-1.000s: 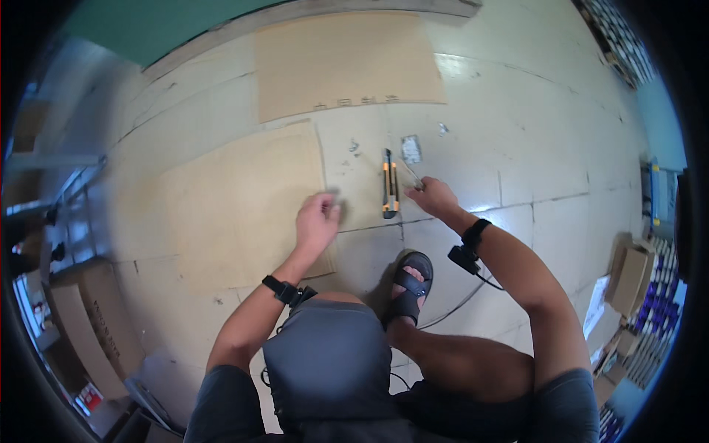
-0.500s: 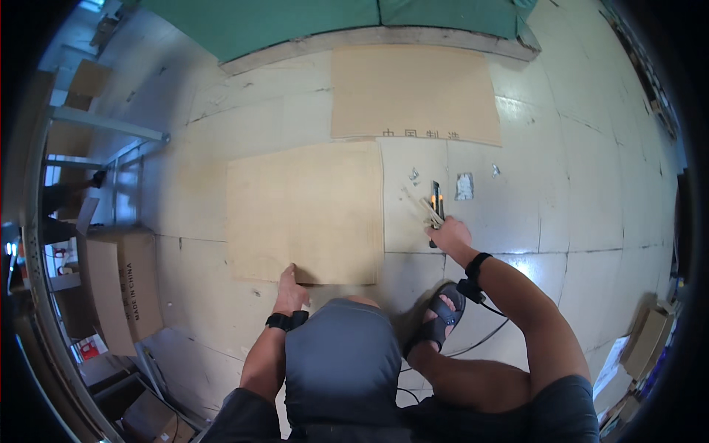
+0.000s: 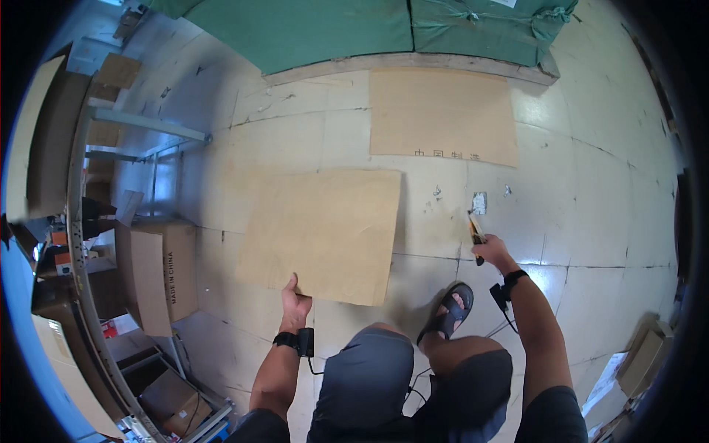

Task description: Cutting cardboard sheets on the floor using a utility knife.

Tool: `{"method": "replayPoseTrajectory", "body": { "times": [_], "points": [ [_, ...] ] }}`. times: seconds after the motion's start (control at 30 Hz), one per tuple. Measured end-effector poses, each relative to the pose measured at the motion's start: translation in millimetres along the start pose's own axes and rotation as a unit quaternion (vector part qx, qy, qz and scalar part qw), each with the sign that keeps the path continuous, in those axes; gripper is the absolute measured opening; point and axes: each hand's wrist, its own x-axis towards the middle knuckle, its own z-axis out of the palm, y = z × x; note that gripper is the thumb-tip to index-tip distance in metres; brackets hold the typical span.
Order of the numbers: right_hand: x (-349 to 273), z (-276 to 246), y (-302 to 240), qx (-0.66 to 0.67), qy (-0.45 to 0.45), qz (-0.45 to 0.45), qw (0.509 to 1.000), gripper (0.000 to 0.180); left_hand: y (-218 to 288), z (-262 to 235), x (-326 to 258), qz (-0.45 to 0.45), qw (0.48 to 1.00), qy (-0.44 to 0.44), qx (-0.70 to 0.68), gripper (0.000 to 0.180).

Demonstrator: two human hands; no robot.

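Note:
My left hand (image 3: 296, 304) is closed on the near edge of a plain brown cardboard sheet (image 3: 321, 232), thumb on top and fingers hidden beneath. The sheet is tilted, and a shadow shows along its right side. To the right, my right hand (image 3: 493, 252) is wrapped round a black and orange utility knife (image 3: 477, 238), which points away from me. Whether the pale strips are still in that hand, I cannot make out. A small silvery scrap (image 3: 479, 202) lies on the floor just beyond the knife.
A second cardboard piece (image 3: 444, 114) lies flat by a green-covered pallet (image 3: 325, 37) at the far side. Open cartons (image 3: 168, 273) and a metal rack (image 3: 148, 124) line the left. My sandalled foot (image 3: 447, 313) is between my hands; boxes (image 3: 644, 354) stand at right.
My left hand has taken hold of the cardboard sheet and raised it off the floor. The utility knife has come up from the floor in my right hand. The whole view has shifted.

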Motion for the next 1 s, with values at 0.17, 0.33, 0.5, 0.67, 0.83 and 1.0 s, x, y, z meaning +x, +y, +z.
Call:
{"method": "replayPoseTrajectory", "body": {
  "times": [0.17,0.33,0.5,0.67,0.83,1.0],
  "points": [
    [-116,-14,76,-0.060,-0.014,0.131,0.989,0.049,32,-32,-80,0.016,0.999,0.048,0.009,0.034],
    [-288,-27,88,-0.144,-0.082,0.225,0.960,0.053,102,-73,-177,0.083,0.980,0.180,0.019,0.030],
    [-446,-89,95,-0.150,-0.092,0.282,0.943,0.051,175,-26,-281,0.212,0.959,0.161,0.100,0.033],
    [-536,-129,185,-0.135,-0.068,0.257,0.954,0.041,260,59,-391,0.355,0.913,0.139,0.149,0.038],
    [-580,-186,145,0.228,-0.013,0.228,0.947,0.025,378,205,-556,0.522,0.797,0.101,0.288,0.045],
    [-580,-262,43,0.238,0.027,0.141,0.961,0.027,492,276,-697,0.732,0.607,0.128,0.282,0.029]
  ]
}}
